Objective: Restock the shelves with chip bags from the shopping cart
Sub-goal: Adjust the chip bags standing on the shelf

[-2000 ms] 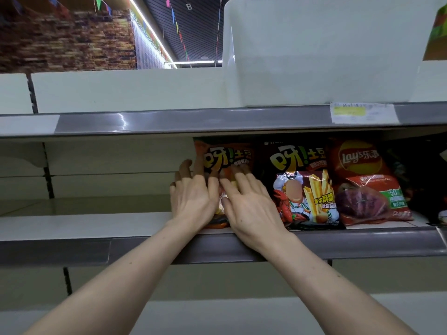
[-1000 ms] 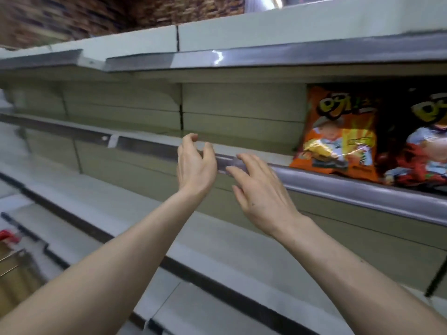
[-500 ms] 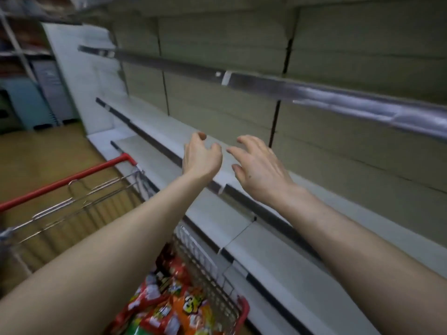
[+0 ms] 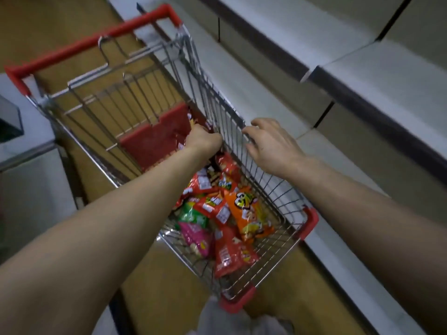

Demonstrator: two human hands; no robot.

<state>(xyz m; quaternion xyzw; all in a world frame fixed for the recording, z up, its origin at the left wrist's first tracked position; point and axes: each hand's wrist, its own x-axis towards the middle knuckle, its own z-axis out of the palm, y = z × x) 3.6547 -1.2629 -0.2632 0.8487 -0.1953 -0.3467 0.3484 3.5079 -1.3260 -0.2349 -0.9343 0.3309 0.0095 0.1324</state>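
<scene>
A wire shopping cart [image 4: 280, 189] stands below me and holds several chip bags: an orange one [image 4: 249, 213], a red one [image 4: 229, 255], a pink one [image 4: 196, 238] and a green one [image 4: 193, 213]. My left hand [image 4: 203, 140] reaches down into the far end of the basket among red bags; its fingers are hidden behind the back of the hand. My right hand [image 4: 271, 143] hovers with spread fingers at the top rim of the cart's right wall and holds nothing.
Pale shelves [image 4: 387, 76] with dark front edges run along the right, close to the cart. The cart's red handle [image 4: 92, 42] lies at the far end, with its red child-seat flap [image 4: 154, 136] folded inside. A grey cabinet [image 4: 29, 180] stands at the left on the wooden floor [image 4: 169, 298].
My view has swung from the shelf with chip bags down to the cart. Both hands left the shelf edge; the left one dropped into the basket and the right one came to the cart's rim.
</scene>
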